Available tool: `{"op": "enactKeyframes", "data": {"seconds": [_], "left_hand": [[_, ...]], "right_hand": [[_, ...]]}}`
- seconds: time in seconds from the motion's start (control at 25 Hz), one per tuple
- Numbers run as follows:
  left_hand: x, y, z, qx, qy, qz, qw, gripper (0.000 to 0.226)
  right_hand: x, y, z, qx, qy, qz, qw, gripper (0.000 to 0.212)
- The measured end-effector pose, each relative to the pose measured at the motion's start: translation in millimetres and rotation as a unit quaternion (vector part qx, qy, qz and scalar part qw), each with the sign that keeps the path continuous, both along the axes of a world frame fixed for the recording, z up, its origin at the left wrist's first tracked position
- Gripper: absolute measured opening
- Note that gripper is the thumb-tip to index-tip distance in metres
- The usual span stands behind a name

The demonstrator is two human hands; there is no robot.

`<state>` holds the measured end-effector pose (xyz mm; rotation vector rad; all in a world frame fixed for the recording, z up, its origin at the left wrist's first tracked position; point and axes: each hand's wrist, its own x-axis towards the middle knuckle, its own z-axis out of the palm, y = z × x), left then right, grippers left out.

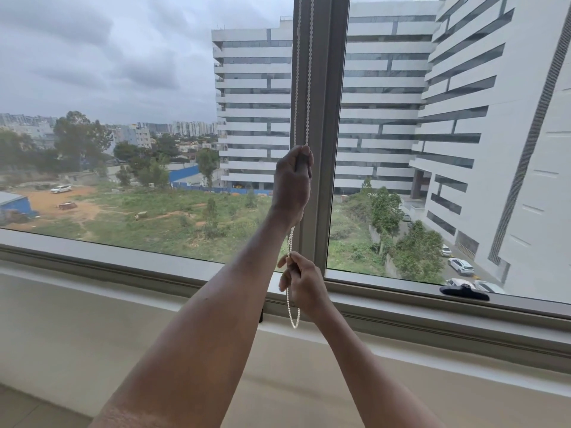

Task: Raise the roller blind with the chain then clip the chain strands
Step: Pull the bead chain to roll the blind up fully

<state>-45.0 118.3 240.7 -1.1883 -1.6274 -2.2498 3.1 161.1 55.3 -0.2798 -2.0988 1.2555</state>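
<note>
**Both hands on chain, blind out of frame**

White beaded plastic chain hangs as two strands along the grey aluminium window mullion, running from 12 o'clock down to its loop end just below centre. Left hand, at frame centre, is fisted shut around both strands. Right hand, at 6 o'clock from the left, pinches the chain between thumb and fingers just above the bottom loop.

Blind itself not visible; glass is uncovered, so probably raised already.

Handling, as a judgement: chain is light, limp, beads slippery, so it will swing if released. Best held pinched across both strands, kept taut between the hands, clip applied in that taut span.

Nearby: small dark object on the grey window sill frame at 4 o'clock, well apart; identity unclear, possibly the clip. Nothing blocks the chain.
</note>
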Motion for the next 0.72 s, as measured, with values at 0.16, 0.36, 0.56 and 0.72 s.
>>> {"op": "enactKeyframes", "data": {"seconds": [0.16,0.36,0.56,0.72], "left_hand": [[-5,-5,-42,-0.034,-0.013,0.013,0.999,0.036],[-13,-19,-95,-0.061,-0.041,0.026,0.997,0.037],[1,-22,-132,-0.084,-0.073,0.006,0.994,0.043],[6,-26,-139,-0.091,-0.083,-0.01,0.992,0.047]], "right_hand": [[7,9,-2,0.067,-0.103,0.0,0.992,0.035],[12,11,59,-0.033,0.077,-0.084,0.993,0.029],[-8,0,161,-0.061,0.179,-0.001,0.982,0.024],[-16,-12,184,-0.059,0.241,0.002,0.969,0.028]]}}
